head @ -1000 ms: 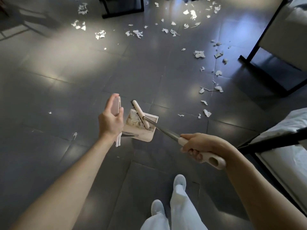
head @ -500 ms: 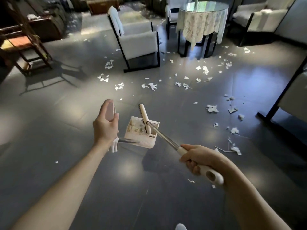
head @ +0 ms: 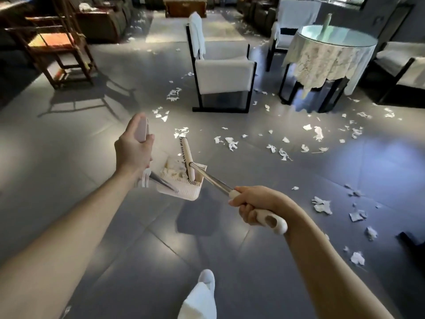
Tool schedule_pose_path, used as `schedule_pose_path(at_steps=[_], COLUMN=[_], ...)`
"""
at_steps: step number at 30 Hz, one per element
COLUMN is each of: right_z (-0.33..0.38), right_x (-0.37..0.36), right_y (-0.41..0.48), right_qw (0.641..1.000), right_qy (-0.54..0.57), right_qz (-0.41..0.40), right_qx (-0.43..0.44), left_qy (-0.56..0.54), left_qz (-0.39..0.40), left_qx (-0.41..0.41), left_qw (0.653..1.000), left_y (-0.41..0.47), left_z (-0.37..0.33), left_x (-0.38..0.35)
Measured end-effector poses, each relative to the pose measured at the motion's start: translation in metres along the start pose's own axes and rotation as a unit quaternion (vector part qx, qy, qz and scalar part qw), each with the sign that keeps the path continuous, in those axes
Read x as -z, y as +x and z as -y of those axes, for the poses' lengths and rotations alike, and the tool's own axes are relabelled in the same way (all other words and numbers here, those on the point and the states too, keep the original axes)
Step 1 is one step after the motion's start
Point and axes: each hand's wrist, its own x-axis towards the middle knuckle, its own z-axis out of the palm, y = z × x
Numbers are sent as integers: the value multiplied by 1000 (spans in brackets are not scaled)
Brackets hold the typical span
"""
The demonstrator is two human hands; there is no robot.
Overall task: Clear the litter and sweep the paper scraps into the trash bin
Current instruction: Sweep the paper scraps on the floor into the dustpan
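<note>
My left hand (head: 133,150) grips the pale handle of a cream dustpan (head: 181,187), which hangs above the dark tiled floor with paper scraps inside it. My right hand (head: 257,203) grips the white handle end of a broom (head: 187,156) with a metal shaft; the broom head rests in the dustpan, pointing away from me. White paper scraps (head: 231,142) lie scattered over the floor ahead and to the right. No trash bin is in view.
A white armchair (head: 223,74) with a black frame stands ahead. A round glass table (head: 331,58) with a lace cloth is at the right, with more white chairs beyond. A wooden chair (head: 57,47) stands at the far left. My white-clad foot (head: 204,286) is below.
The view has lifted from the floor to the room ahead, bringing chairs and table into sight. Both hands keep the same hold on dustpan and broom, and I have stepped forward.
</note>
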Motion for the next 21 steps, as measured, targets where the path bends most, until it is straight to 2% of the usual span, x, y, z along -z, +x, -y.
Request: schedule_pose_path(at_steps=[7,13,21], right_z=[190,344,579], right_x=[5,2,3], right_y=[145,278,479], right_qw=[999,993,987], right_qy=[-22,-101,-133], right_qz=[33,49,66], right_qx=[-8,34,68], left_qy=[30,10,-6], left_qz=[20,-43,-89], left_qx=[-21,-2,8], left_qw=[999,999,996], left_y=[215,399,682], left_z=[7,26,61], left_x=[-61,-111,-177])
